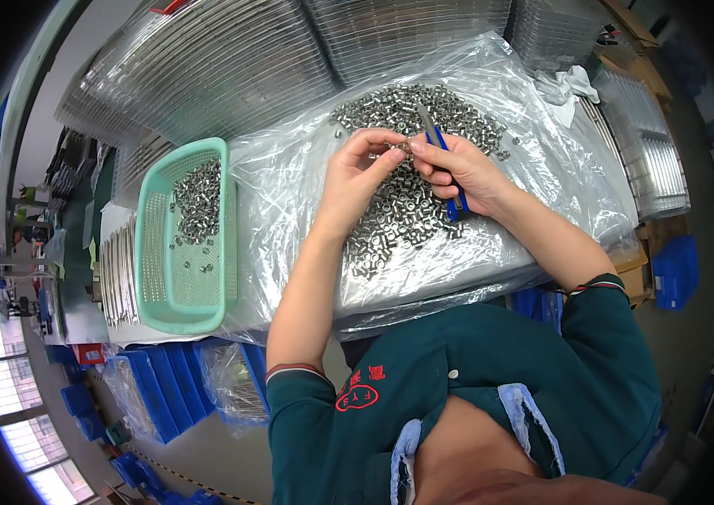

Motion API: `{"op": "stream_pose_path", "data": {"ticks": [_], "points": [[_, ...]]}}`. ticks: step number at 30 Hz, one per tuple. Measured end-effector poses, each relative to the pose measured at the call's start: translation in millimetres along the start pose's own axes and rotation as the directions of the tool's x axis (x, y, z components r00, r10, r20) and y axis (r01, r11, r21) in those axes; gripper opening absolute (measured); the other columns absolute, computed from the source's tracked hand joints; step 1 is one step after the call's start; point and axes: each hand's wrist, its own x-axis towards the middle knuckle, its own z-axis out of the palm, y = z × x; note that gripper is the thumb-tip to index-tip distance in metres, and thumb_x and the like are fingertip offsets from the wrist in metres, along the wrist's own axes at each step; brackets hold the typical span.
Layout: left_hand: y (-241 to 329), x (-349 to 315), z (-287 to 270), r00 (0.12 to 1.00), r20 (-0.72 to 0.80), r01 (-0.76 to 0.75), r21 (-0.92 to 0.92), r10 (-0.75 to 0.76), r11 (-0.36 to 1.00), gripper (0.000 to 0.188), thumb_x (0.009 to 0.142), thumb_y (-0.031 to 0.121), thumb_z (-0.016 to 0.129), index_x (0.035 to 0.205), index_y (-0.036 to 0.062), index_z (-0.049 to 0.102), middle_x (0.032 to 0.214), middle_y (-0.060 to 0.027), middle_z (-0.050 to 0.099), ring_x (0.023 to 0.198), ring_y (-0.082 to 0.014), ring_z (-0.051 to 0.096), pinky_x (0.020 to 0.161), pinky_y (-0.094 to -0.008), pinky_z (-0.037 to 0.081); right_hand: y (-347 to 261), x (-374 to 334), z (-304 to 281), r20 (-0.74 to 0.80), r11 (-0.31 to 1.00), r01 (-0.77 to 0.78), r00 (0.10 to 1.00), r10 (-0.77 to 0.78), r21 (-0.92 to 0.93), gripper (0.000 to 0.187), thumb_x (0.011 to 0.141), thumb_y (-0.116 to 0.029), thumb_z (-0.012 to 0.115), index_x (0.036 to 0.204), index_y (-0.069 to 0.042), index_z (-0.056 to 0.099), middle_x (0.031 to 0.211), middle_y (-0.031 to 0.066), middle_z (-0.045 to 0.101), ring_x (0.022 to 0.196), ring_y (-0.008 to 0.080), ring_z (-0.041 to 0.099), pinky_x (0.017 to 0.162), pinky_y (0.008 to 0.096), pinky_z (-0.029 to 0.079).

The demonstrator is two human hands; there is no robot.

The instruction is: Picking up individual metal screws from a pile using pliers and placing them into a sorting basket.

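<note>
Workbench w/ clear plastic sheet [542, 168], heap of metal nuts [407, 210]. Left hand [357, 181] pinches one nut [399, 150]; right hand [458, 172] grips blue-handled tool [441, 151]. Keep hands close, tip steady.

We hold both bare forearms up from the lower edge, elbows bent, wrists angled inward. Our left hand [355, 172] pinches thumb to forefinger just beside our right hand [458, 168], whose fingers are curled closed, fingertips nearly touching.
</note>
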Motion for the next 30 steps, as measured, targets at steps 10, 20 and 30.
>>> {"op": "stream_pose_path", "data": {"ticks": [10,20,30], "points": [[-6.1,-2.4,-9.4,0.985,-0.114,-0.125,0.033,0.128,0.992,0.009,0.079,0.008,0.061,0.084,0.0025,0.059,0.084,-0.0017,0.055,0.069,-0.0077,0.050,0.061,-0.0201,0.041,-2.4,1.5,-2.3,0.091,0.990,-0.097,0.992,0.088,0.106,0.026,0.088,-0.026,0.050,0.101,-0.003,0.053,0.066,-0.0062,0.044,0.046,-0.0030,0.033,0.035,0.0110,0.027],[4.2,-3.0,10.9,0.944,0.011,-0.287,0.520,0.330,0.805,0.014,0.076,0.007,0.063,0.089,0.0042,0.061,0.089,-0.0055,0.055,0.070,-0.0126,0.055,0.063,-0.0246,0.046,-0.7,2.5,-3.8,0.031,0.994,-0.074,0.997,0.071,0.081,0.018,0.084,-0.023,0.058,0.081,-0.008,0.048,0.066,-0.0047,0.045,0.047,-0.0024,0.036,0.035,0.0110,0.028],[2.9,-2.6,6.2,1.000,-0.007,0.017,-0.020,-0.017,1.000,0.017,0.082,0.011,0.058,0.097,0.0036,0.062,0.094,-0.0020,0.054,0.079,-0.0086,0.052,0.066,-0.0200,0.042,-2.4,1.0,-3.1,0.092,0.980,-0.062,0.995,0.045,0.192,0.014,0.086,-0.021,0.053,0.084,-0.008,0.048,0.066,-0.0041,0.044,0.047,-0.0020,0.035,0.034,0.0109,0.027]]}}
